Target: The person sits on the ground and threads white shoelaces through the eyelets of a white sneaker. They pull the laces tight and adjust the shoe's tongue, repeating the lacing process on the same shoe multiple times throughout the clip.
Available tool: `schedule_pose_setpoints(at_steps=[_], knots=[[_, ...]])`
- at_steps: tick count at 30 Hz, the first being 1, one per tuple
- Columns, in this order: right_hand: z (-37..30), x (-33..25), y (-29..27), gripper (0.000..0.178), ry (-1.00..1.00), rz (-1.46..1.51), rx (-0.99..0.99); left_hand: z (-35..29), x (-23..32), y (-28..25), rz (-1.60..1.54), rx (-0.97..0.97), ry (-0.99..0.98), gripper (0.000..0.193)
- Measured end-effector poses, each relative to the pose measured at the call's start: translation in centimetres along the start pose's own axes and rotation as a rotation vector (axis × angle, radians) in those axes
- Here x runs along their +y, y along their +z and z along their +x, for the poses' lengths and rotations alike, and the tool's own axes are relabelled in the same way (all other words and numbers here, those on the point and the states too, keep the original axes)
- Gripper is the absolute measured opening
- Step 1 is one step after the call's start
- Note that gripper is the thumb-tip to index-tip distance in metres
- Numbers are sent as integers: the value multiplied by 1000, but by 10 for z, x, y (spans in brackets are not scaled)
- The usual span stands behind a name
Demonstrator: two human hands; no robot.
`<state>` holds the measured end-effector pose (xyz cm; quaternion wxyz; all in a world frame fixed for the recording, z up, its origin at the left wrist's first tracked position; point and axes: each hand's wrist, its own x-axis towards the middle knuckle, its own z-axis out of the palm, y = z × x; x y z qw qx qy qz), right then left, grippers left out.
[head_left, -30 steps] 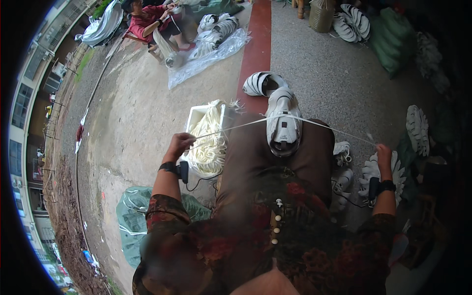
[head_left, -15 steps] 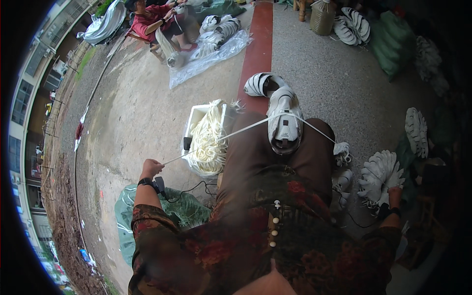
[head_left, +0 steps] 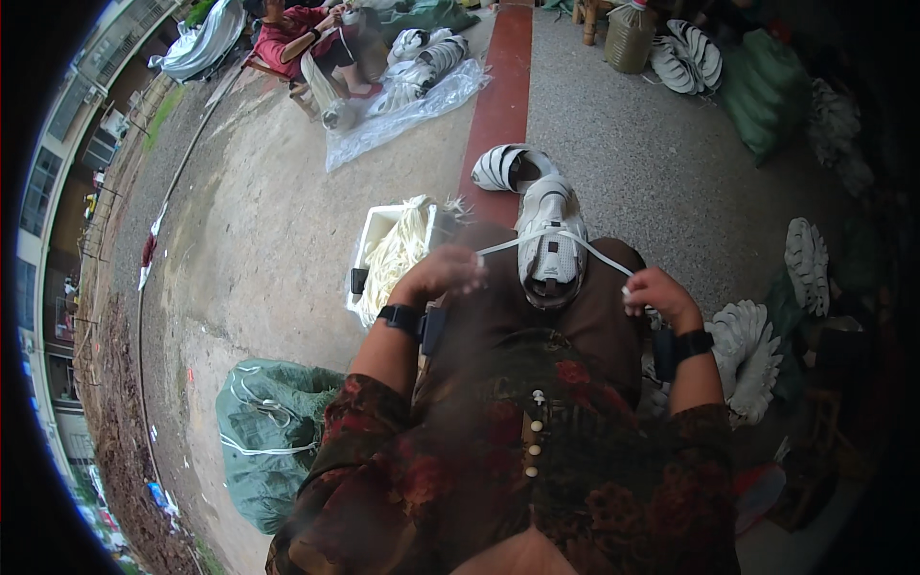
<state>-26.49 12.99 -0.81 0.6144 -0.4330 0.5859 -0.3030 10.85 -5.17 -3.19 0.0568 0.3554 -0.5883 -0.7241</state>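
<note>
A white and grey shoe upper (head_left: 553, 230) rests on my lap, its heel part toward me and a second striped upper (head_left: 501, 169) lying against its far end. Across it runs a flat white shoelace (head_left: 602, 257) with an end leading to each hand. My left hand (head_left: 447, 272), blurred, is closed on the lace to the left of the upper. On the other side, my right hand (head_left: 661, 294) pinches the lace's right end, fingers bent together. Both hands are raised over my thighs, near the upper.
Left of my knee stands a white foam box (head_left: 370, 226) full of cream laces (head_left: 395, 257). A green sack (head_left: 273, 446) lies nearer. Bundled uppers (head_left: 752, 350) sit at my right. Far left, a seated person (head_left: 285, 43) works beside more uppers on plastic sheeting (head_left: 402, 120).
Both hands have come in from far out at either side toward the upper. The lace, stretched taut and wide before, now spans a shorter width and hangs slacker on the right.
</note>
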Motion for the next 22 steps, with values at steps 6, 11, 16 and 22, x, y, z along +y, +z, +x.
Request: schedule_pose_setpoints(at_steps=[6, 11, 16, 22], knots=[[91, -26, 24, 15, -433, -262, 261, 63, 39, 26, 75, -25, 128, 13], [122, -7, 33, 7, -317, 147, 470, 68, 29, 37, -210, 91, 246, 20], [135, 5, 45, 15, -446, 129, 628, 62, 32, 37, -168, 81, 280, 28], [135, 3, 43, 22, -383, -228, 687, 64, 29, 36, -155, 76, 293, 28]])
